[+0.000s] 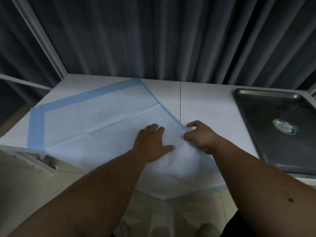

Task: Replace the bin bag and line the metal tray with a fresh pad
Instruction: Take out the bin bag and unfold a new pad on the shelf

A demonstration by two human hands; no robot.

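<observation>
A white pad [95,122] with a blue border lies unfolded and askew on the white table [205,103]; its near corner hangs over the table's front edge. My left hand [150,142] rests flat on the pad near its right side, fingers spread. My right hand [200,135] pinches the pad's blue right edge between thumb and curled fingers. The metal tray [253,117] sits bare at the table's right end, apart from the pad, with a round sticker [283,126] on its floor.
A dark pleated curtain [153,40] hangs right behind the table. A white frame post [39,36] rises at the back left corner. A white power strip [34,161] lies below the table's left front edge. Tiled floor shows underneath.
</observation>
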